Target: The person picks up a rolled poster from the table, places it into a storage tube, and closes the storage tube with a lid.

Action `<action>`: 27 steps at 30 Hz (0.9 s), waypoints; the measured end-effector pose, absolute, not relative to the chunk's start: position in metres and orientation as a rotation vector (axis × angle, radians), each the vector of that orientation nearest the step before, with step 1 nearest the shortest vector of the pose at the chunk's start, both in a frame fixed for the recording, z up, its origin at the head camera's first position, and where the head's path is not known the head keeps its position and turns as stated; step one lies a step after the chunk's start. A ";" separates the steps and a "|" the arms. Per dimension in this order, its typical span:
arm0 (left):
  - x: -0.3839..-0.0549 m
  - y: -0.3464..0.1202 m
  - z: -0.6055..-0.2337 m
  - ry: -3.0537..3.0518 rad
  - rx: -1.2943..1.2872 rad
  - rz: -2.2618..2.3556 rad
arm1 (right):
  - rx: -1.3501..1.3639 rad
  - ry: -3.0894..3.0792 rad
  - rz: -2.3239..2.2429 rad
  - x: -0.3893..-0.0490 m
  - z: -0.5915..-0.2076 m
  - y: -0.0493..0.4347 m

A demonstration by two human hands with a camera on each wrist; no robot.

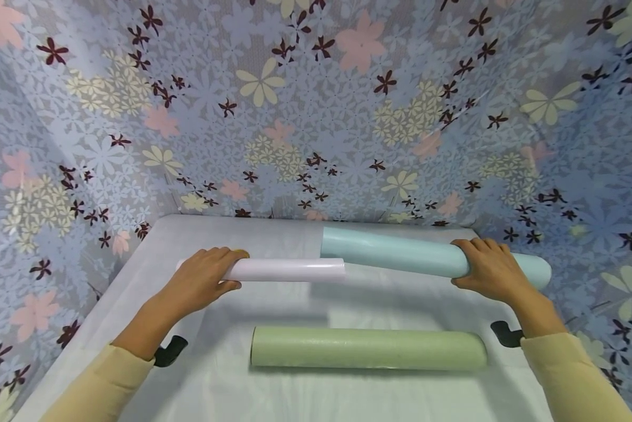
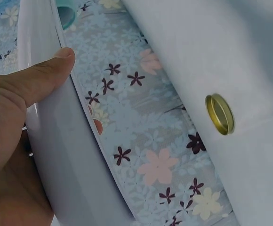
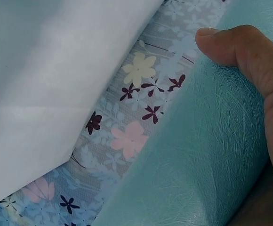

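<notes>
My left hand grips a slim, glossy pale lilac roll. In the left wrist view the thumb lies across that roll, beside its long loose edge. A thicker light blue roll is held by my right hand near its right end. Its leathery, creased surface shows in the right wrist view, with the thumb over it. The two rolls' inner ends overlap slightly in the head view. Closer to me, a green roll lies crosswise on the white table.
A gold-coloured ring rests on the white surface, mostly behind my left hand in the head view. Flowered cloth rises behind the table and along both sides. Black pieces stick out beside both wrists.
</notes>
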State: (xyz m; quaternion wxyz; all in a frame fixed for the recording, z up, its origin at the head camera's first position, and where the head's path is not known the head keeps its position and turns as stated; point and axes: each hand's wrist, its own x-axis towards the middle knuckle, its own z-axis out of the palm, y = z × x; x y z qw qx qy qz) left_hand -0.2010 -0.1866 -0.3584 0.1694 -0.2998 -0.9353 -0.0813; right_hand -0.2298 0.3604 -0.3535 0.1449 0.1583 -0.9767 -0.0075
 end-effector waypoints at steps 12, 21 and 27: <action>-0.191 -0.205 -0.355 -2.672 -0.802 -0.189 | 0.447 -2.789 -0.029 -0.215 -0.352 0.370; -0.189 -0.214 -0.353 -2.670 -0.771 -0.213 | 0.448 -2.784 -0.029 -0.208 -0.351 0.375; -0.192 -0.217 -0.352 -2.657 -0.749 -0.219 | 0.480 -2.757 -0.024 -0.204 -0.351 0.377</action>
